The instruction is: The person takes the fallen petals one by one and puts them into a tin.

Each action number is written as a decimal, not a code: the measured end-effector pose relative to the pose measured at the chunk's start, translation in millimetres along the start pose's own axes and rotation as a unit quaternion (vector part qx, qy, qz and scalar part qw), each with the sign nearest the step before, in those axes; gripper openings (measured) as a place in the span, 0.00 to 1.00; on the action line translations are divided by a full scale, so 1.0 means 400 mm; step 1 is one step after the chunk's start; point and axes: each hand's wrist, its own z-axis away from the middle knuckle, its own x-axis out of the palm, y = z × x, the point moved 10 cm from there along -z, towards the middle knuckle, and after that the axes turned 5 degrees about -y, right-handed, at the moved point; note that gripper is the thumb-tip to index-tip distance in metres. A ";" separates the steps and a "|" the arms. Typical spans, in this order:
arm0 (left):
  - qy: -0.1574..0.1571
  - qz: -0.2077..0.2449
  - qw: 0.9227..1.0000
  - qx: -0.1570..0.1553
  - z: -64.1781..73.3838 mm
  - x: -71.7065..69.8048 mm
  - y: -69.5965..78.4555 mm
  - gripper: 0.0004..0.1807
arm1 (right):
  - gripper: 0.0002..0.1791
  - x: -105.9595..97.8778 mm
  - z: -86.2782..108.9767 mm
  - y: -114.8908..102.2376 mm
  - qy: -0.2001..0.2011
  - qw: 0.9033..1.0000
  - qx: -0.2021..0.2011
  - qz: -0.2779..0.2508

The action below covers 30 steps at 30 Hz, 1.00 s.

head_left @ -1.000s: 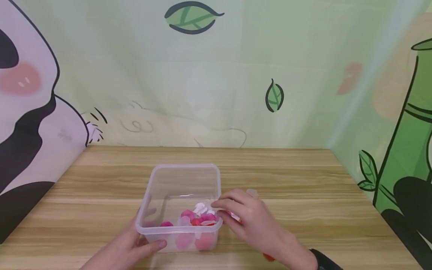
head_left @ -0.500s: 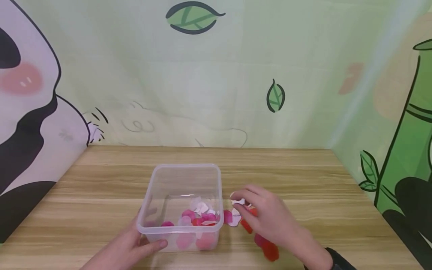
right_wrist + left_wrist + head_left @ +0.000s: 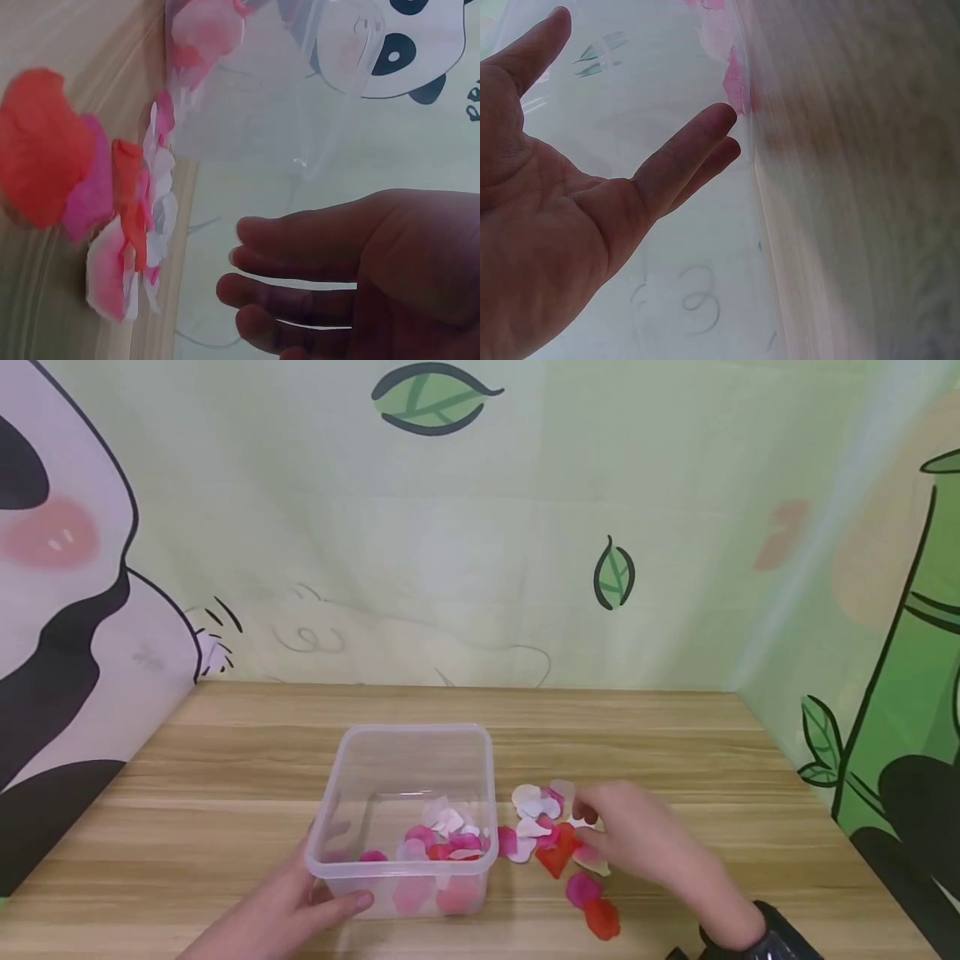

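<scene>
My left hand (image 3: 303, 897) rests against the near-left corner of a clear plastic box (image 3: 401, 870). Its thumb lies on the front wall, and the left wrist view shows its fingers (image 3: 679, 161) extended and spread. Pink, white and red artificial petals (image 3: 450, 822) lie inside the box. To the right, my right hand (image 3: 637, 831) hovers at the edge of a loose pile of petals (image 3: 557, 852). In the right wrist view its fingers (image 3: 270, 300) are loosely bent, holding nothing visible, apart from the petals (image 3: 124, 259).
Nearer the front of the wooden table (image 3: 247, 760) lie a magenta petal (image 3: 583, 890) and a red petal (image 3: 602, 919). A printed cloth backdrop (image 3: 450, 543) with a panda and leaves stands behind the table.
My right hand has moved from the box's right rim to the right, over the petals, uncovering more of the pile. The left hand and box have stayed in place.
</scene>
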 end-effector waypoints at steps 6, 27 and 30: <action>-0.003 0.008 1.000 0.000 0.000 0.002 0.000 0.57 | 0.09 0.019 -0.003 0.048 -0.034 0.999 0.034 0.022; -0.025 0.024 0.999 0.010 -0.003 0.013 0.008 0.61 | 0.14 0.094 -0.018 0.127 -0.091 0.990 0.107 0.028; -0.024 0.019 0.999 0.024 -0.004 0.013 0.015 0.62 | 0.14 0.097 -0.018 0.128 -0.090 0.990 0.108 0.028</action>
